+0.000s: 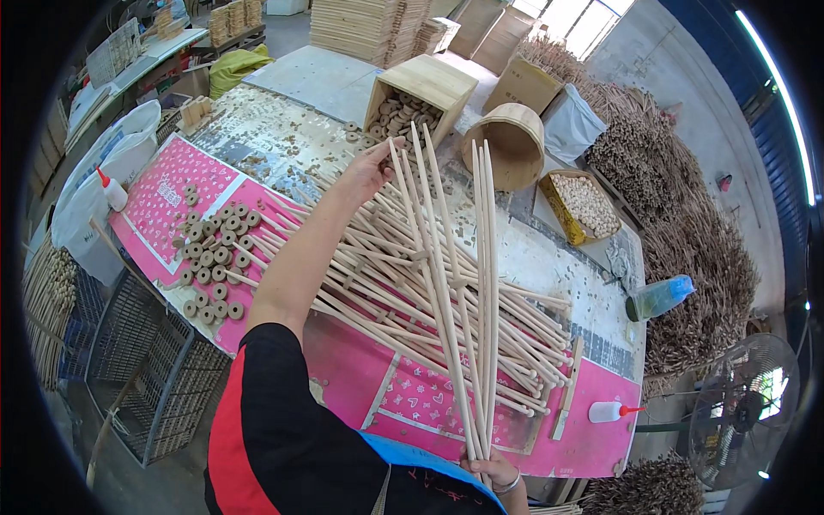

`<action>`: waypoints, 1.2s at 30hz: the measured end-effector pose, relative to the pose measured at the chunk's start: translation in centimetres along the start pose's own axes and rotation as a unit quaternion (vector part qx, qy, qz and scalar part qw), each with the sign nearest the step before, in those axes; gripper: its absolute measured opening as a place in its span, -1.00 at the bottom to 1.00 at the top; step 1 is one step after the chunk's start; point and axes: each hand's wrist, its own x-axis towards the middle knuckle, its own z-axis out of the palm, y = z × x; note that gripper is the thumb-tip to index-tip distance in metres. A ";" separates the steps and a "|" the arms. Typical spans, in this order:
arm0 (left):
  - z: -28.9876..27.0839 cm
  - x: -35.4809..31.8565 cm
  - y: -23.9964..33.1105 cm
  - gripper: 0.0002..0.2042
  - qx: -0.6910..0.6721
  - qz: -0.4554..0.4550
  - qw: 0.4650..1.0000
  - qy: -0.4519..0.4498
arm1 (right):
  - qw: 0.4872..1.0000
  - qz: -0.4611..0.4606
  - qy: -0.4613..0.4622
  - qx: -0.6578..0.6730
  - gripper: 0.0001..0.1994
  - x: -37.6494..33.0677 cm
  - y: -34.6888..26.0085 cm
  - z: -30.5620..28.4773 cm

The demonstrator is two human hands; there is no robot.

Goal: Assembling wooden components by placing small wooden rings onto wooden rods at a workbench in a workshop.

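Observation:
Several long pale wooden rods [482,283] stand fanned out in front of me, rising from my right hand. My right hand [493,470] is closed around their lower ends at the table's near edge. At the upper end, my left hand [371,170] is reached far forward, its fingers curled at the tip of the leftmost rod. Small wooden pieces sit partway along some of the rods. Beneath them, a broad pile of similar rods [369,275] lies across the table. Left of the pile are many round wooden discs with holes [221,256].
A wooden box of discs [429,81], a round wooden tub [506,146] and a yellow box of small pale pieces [584,204] stand at the back. Red-tipped glue bottles [606,412] lie on either side. A green-blue bottle [659,298] and a fan [745,408] are at right.

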 end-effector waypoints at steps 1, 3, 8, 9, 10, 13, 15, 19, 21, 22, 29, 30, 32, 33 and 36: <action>-0.2 0.2 -0.2 -0.74 0.000 -0.001 1.000 0.000 | 1.000 -0.001 0.000 0.003 -0.57 0.0 0.3 -0.1; 0.0 0.3 -0.2 -0.69 0.044 -0.016 0.999 0.006 | 1.000 -0.003 0.001 0.008 -0.56 0.1 0.5 -0.1; 0.2 0.0 -0.6 -0.59 0.019 -0.017 1.000 0.005 | 0.999 0.012 0.032 -0.017 -0.53 0.3 1.1 -0.2; 0.4 -0.1 -0.5 -0.59 0.011 -0.019 1.000 0.008 | 0.999 0.012 0.032 -0.017 -0.53 0.3 1.1 -0.1; 0.7 -0.2 -0.5 -0.59 0.003 -0.021 1.000 0.010 | 0.999 0.014 0.033 -0.014 -0.52 0.2 1.1 0.0; 1.6 -1.1 -0.3 -0.61 0.007 -0.046 0.998 0.041 | 0.999 0.018 0.040 -0.011 -0.52 0.3 1.3 0.0; 1.6 -1.5 -0.5 -0.62 0.010 -0.046 0.999 0.026 | 0.999 0.020 0.045 -0.013 -0.51 0.3 1.4 0.2; 1.9 -2.3 -1.4 -0.65 0.035 -0.057 0.998 0.009 | 0.999 0.013 0.034 0.006 -0.53 0.7 1.3 0.6; 2.7 -3.2 -2.5 -0.67 0.048 -0.065 0.997 0.017 | 1.000 0.014 0.020 0.019 -0.53 1.3 0.9 0.7; 2.9 -3.5 -2.8 -0.70 0.062 -0.073 0.995 0.026 | 0.999 0.005 -0.005 0.047 -0.54 1.8 0.7 0.7; 5.1 -6.7 -4.6 -0.68 0.056 -0.109 0.991 -0.057 | 0.998 -0.032 -0.027 0.051 -0.55 2.6 -1.1 1.6; 4.9 -7.0 -4.0 -0.68 0.061 -0.112 0.989 -0.074 | 0.998 -0.034 -0.036 0.043 -0.55 2.8 -1.0 1.6; 4.6 -6.9 -4.9 -0.66 0.161 -0.138 0.973 -0.086 | 0.996 -0.046 -0.058 0.045 -0.56 3.2 -0.9 1.8; 6.4 -8.6 -5.9 -0.65 0.113 -0.184 0.974 -0.062 | 0.996 -0.049 -0.056 0.048 -0.56 3.6 -1.3 2.1; 4.4 -8.7 -7.6 -0.68 0.114 -0.185 0.975 -0.049 | 0.996 -0.066 -0.042 0.048 -0.58 4.6 -2.2 2.8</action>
